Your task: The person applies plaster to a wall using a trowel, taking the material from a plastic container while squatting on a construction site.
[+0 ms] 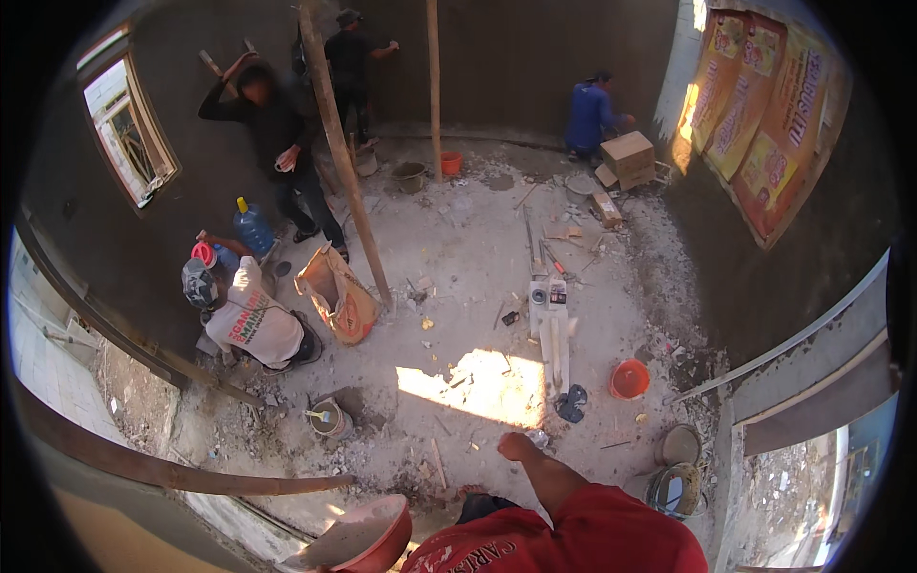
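Note:
My right hand [517, 446] reaches forward from a red sleeve, its fingers curled closed. What it may hold is hidden. A scrap of clear plastic [537, 438] appears beside it, and a dark crumpled item [572, 404] lies a little farther off on the floor. My left hand does not show. On that side a large reddish basin [399, 531] with grey mix inside is tilted against the lower edge, close to my body. Whether my left hand supports it cannot be seen.
Wooden poles [346, 162] rise from the rubble-strewn floor. A crouching person [253, 320] is beside an open sack [339, 296]; other people face the dark walls. An orange bucket [630, 379], a paint bucket with brush [330, 420], grey buckets [678, 445] and a cardboard box [629, 159] stand about.

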Motion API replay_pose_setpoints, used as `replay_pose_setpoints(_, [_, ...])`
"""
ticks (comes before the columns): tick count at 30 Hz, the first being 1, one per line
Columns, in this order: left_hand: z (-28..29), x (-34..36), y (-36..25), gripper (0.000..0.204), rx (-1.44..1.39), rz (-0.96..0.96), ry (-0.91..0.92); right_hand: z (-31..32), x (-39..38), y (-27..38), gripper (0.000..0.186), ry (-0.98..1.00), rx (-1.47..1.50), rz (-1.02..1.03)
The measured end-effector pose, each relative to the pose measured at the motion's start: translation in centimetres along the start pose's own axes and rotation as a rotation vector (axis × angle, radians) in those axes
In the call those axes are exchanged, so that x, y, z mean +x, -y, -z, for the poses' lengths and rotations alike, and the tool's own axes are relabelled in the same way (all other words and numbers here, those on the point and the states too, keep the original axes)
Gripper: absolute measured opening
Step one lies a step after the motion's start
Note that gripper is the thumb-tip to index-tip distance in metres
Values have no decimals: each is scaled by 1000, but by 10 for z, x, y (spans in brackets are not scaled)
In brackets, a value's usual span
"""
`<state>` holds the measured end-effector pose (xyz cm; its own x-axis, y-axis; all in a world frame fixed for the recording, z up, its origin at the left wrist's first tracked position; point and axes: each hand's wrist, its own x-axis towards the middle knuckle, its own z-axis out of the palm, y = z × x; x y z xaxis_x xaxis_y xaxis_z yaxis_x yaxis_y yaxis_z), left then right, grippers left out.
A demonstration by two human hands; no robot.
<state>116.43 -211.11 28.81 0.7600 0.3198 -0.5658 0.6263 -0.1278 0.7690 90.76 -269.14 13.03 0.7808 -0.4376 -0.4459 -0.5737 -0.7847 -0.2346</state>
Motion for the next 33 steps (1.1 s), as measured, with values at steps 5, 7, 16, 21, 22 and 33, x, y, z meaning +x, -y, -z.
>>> replay_pose_setpoints(5, [6, 11, -27, 23, -94, 79, -82, 98, 69, 142, 28, -107, 515, 130])
replay_pose_setpoints(7, [18, 25, -30, 19, -143, 101, -118, 110, 75, 177, 28, -133, 555, 250])
replay_pose_setpoints(16, [192, 113, -19, 19, -601, 155, -344, 39, 98, 344, 34, 194, -35, 486])
replay_pose_setpoints(21, [229, 145, -52, 18, -604, -30, -443, -30, 84, 401, 36, 359, -270, 641])
replay_pose_setpoints(22, [253, 151, -53, 20, -635, -41, -461, -29, 73, 439, 38, 424, -243, 669])
replay_pose_setpoints(33, [345, 229, -121, 23, -640, -138, -563, -11, 122, 800, 40, 426, -152, 688])
